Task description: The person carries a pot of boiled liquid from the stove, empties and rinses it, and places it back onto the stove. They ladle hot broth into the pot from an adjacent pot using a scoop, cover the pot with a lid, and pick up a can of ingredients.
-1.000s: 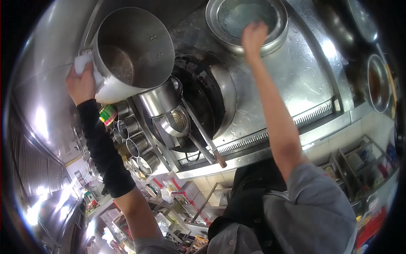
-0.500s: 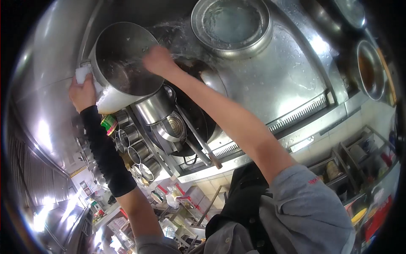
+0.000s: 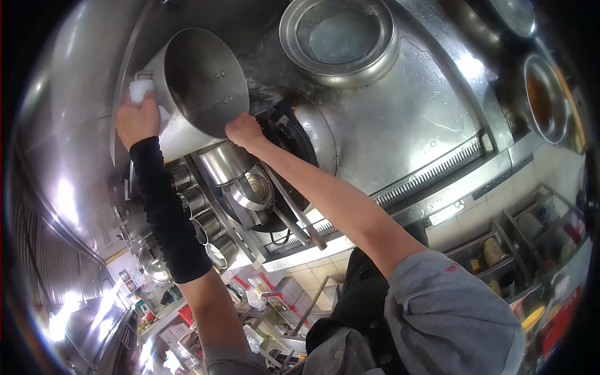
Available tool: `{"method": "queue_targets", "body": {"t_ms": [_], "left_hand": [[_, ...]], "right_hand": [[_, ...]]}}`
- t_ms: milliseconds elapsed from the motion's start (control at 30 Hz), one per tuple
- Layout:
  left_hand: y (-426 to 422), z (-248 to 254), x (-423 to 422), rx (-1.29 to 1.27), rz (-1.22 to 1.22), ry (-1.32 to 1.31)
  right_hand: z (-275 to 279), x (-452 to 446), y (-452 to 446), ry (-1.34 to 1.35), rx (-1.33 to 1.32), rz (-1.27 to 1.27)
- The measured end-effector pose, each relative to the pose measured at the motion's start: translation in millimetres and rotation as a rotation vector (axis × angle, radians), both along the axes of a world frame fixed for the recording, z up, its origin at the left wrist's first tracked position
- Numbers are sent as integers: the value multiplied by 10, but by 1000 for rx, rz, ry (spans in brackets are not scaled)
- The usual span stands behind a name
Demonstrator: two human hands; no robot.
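Observation:
A large metal stockpot is tilted on its side, its mouth turned to the right, with a few small pale bits on the inner wall. At its left side my left hand is closed on a white cloth against the pot's handle. My right hand is closed at the lower right rim of the pot; its fingertips are partly hidden. Just right of the mouth lies a dark, wet wok. Below the pot are a smaller steel pot and a perforated ladle.
A wide steel pot of cloudy water stands on the wet steel worktop. A bowl of brown liquid is at far right. Several metal containers line the lower left. A slotted drain runs along the front edge.
The pot has tipped further and shifted slightly right, and the liquid seen in it is gone. My right hand has moved down from over the mouth to the rim. My left hand moved right with the pot.

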State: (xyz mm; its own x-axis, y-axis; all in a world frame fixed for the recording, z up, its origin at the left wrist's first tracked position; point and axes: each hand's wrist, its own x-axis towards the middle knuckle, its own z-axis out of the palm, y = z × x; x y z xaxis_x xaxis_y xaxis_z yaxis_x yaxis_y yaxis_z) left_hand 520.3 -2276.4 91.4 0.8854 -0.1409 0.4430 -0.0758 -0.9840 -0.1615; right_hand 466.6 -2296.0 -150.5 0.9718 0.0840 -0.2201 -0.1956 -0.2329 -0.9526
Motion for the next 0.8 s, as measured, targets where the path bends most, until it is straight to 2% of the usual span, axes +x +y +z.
{"method": "queue_targets", "body": {"t_ms": [200, 300, 367, 433, 467, 533, 600, 633, 700, 800], "left_hand": [[-47, -26, -5, 1, 18, 7], [-63, -5, -27, 1, 17, 3], [-45, -5, -31, -21, 11, 11], [58, 15, -4, -57, 10, 27], [303, 4, 45, -79, -41, -41], [888, 56, 160, -124, -144, -185], [1162, 338, -214, -454, -121, -64], [1299, 435, -424, -592, -148, -117], [1574, 609, -908, -857, -182, -252], [1777, 1116, -1785, -990, -125, -384]], "right_hand": [[85, -29, -213, -65, -67, 198], [-109, 85, 79, 297, 399, -229], [-306, 68, 217, 78, 233, -157], [-332, 80, 263, -3, 263, -148], [-268, -7, 248, 29, 379, -171], [-37, -237, 121, -271, -127, -23], [138, -402, 212, -289, 132, -338], [211, -502, 308, -296, 266, -475], [943, -998, -143, -308, 386, -348], [1352, -1342, -59, -183, 744, -112]]}}
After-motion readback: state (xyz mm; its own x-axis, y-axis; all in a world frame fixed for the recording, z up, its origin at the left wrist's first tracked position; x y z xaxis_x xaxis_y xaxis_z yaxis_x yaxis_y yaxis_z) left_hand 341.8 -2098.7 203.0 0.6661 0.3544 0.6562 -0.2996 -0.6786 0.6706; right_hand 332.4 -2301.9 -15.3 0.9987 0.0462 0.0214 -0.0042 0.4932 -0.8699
